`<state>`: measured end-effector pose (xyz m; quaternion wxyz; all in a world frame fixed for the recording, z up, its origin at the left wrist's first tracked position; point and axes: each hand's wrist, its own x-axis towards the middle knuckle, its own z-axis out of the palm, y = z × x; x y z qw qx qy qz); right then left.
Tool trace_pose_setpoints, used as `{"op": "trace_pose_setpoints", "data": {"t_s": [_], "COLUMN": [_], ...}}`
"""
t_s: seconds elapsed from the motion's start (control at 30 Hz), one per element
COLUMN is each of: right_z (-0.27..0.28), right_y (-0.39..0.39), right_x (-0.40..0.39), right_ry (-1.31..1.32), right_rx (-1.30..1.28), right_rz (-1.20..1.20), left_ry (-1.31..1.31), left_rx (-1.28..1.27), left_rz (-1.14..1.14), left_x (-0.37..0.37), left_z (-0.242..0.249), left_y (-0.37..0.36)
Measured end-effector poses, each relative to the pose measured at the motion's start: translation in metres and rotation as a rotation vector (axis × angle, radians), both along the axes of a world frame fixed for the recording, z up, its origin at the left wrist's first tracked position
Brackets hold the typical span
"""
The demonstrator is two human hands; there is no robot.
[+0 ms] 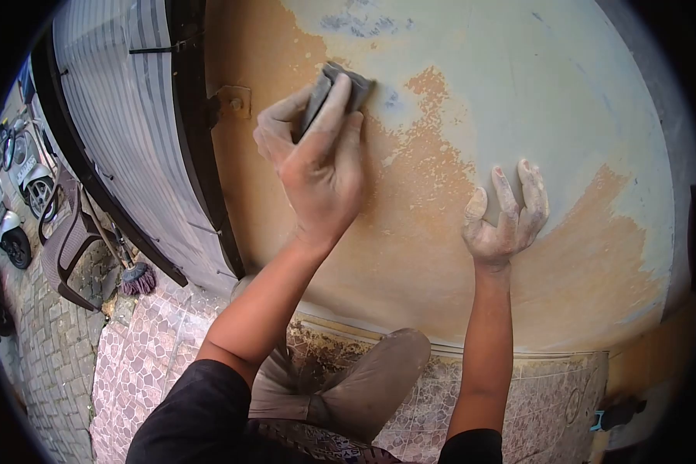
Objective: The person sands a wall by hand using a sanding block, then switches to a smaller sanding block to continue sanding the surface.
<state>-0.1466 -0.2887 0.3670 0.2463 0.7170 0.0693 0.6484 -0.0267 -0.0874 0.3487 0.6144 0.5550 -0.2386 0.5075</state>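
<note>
My left hand (323, 174) is closed around a folded dark grey piece of sandpaper (358, 91), held against the upper left of a large panel (417, 271). The panel has pale grey-green areas with ragged edges and bare orange-tan patches. Lower on the right, my right hand (509, 213) is open, fingers apart and resting on the panel with nothing in them. Whitish dust coats the fingers of both hands. The sandpaper's underside is hidden against the surface.
A striped translucent sheet in a dark frame (185, 116) stands left of the panel. Beyond it are a woven chair (71, 243), a purple-bristled broom (138, 280) and parked motorbikes (11, 224). My bent knee (406, 348) is close below the panel, over patterned tiles (158, 348).
</note>
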Motion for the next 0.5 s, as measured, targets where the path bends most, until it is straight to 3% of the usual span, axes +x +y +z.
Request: {"op": "trace_pose_setpoints", "data": {"t_s": [0.1, 0.17, 0.27, 0.4, 0.5], "right_z": [-0.001, -0.001, -0.001, -0.004, -0.003], "right_y": [-0.001, -0.001, -0.003, -0.001, 0.0], "right_x": [0.002, 0.001, 0.002, 0.001, 0.001], "right_ry": [-0.009, -0.013, -0.025, -0.012, -0.018], "right_rx": [0.006, -0.001, -0.007, 0.012, 0.002], "right_rz": [0.025, 0.031, 0.034, 0.013, 0.027], "left_ry": [0.138, -0.169, -0.2, -0.06, 0.039], "left_rx": [-0.09, 0.386, 0.564, 0.055, -0.102], "left_rz": [0.031, 0.018, -0.057, 0.022, 0.091], "left_x": [-0.015, -0.032, -0.036, -0.003, -0.01], "left_z": [-0.033, -0.101, -0.103, -0.032, -0.027], "left_y": [-0.018, -0.027, -0.01, -0.011, -0.027]}}
